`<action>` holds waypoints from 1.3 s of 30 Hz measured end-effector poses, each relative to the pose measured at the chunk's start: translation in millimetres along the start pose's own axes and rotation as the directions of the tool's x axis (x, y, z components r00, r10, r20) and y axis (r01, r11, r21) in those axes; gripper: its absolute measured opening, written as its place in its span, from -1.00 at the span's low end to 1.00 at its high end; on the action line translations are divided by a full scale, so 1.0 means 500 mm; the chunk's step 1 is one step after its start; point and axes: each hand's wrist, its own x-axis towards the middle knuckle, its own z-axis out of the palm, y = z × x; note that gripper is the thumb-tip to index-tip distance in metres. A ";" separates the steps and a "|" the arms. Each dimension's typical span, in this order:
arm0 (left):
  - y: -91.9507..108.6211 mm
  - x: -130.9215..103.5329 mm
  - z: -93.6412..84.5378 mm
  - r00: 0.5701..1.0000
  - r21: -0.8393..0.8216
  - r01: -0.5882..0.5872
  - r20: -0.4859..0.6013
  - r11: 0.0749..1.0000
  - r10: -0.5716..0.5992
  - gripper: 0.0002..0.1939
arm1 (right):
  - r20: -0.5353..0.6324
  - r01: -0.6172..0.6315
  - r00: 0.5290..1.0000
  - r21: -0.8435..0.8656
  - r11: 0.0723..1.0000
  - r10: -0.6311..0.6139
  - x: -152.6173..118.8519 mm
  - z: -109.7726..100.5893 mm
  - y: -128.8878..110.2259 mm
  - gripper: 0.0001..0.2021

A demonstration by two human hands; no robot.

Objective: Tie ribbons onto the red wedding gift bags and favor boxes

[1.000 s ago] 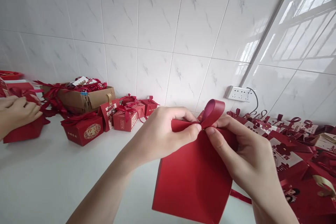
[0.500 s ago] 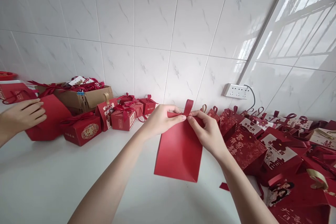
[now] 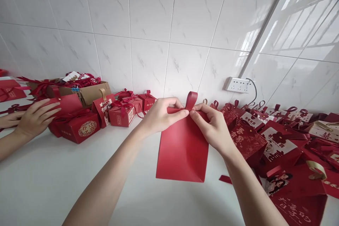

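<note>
A plain red gift box (image 3: 181,153) hangs upright between my hands, its wide lower edge just over the white table (image 3: 127,183). My left hand (image 3: 165,114) pinches the box's top edge beside the base of a dark red ribbon loop (image 3: 191,99). On the other side of that loop, my right hand (image 3: 209,123) grips the top edge with thumb and fingers. Both thumbs nearly meet below the loop. What the fingertips hold behind the box is hidden.
Many decorated red gift boxes (image 3: 246,141) crowd the right side. A cardboard box (image 3: 94,93) of ribbons stands at the back left, near smaller boxes (image 3: 122,114). Another person's hands (image 3: 37,118) handle a red box at far left. A power strip (image 3: 238,84) is on the wall.
My hands keep hold of the box's top, with the thumbs closer to the loop. The view has shifted slightly. At left, the other person's red box has moved back and a second hand shows.
</note>
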 end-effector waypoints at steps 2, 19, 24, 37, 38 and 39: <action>-0.001 -0.001 -0.001 1.000 0.002 -0.004 0.011 1.000 0.004 -0.76 | 0.011 0.011 1.000 -0.017 1.000 -0.011 0.001 -0.001 0.002 -0.80; 0.013 -0.003 -0.001 0.999 -0.079 0.035 -0.023 0.996 -0.037 -0.79 | 0.019 0.055 0.998 -0.017 0.998 -0.055 -0.004 0.003 -0.010 -0.82; 0.019 -0.012 -0.015 0.995 -0.056 0.096 0.011 0.994 -0.095 -0.69 | 0.137 0.084 0.987 0.015 0.996 -0.085 -0.012 0.000 -0.024 -0.86; 0.034 -0.018 -0.012 0.998 -0.138 0.031 -0.055 0.990 -0.039 -0.60 | 0.161 0.110 0.982 -0.043 0.993 -0.102 -0.021 -0.020 -0.046 -0.89; 0.034 -0.018 -0.014 0.997 -0.128 0.046 -0.055 0.991 -0.053 -0.58 | 0.161 0.113 0.981 -0.047 0.993 -0.104 -0.021 -0.021 -0.046 -0.89; 0.033 -0.019 -0.017 0.997 -0.125 0.060 -0.049 0.990 -0.067 -0.58 | 0.165 0.113 0.981 -0.049 0.992 -0.104 -0.022 -0.021 -0.047 -0.89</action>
